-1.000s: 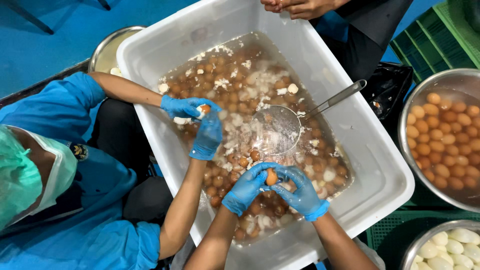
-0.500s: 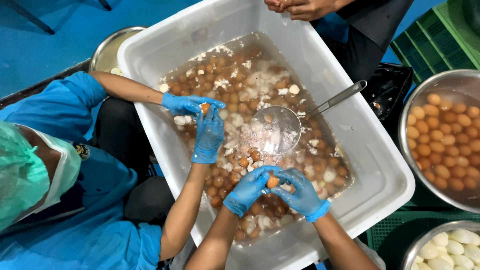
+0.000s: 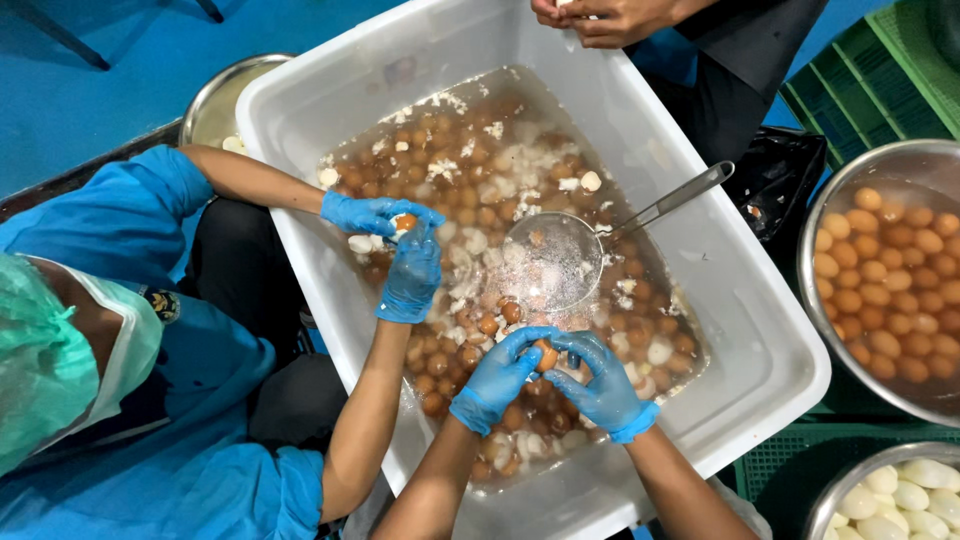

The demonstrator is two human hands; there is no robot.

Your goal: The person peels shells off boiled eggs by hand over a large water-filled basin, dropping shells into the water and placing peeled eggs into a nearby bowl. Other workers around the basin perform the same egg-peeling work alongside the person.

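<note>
Tub: a large white plastic tub (image 3: pixel 770 350) filled with water, brown eggs and shell bits.
Egg: a small brown egg (image 3: pixel 546 355) held above the tub's near end.
Hands: the blue-gloved left hand (image 3: pixel 500 375) and blue-gloved right hand (image 3: pixel 600 385) are both closed on the egg.

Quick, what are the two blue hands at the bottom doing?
Left hand: closed on a brown egg.
Right hand: fingers curled on the same egg, over the white tub.

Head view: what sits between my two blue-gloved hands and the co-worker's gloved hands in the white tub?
In the head view, a round wire-mesh skimmer lies in the water between your hands, which hold a brown egg, and the co-worker's gloved hands, among floating brown eggs.
</note>
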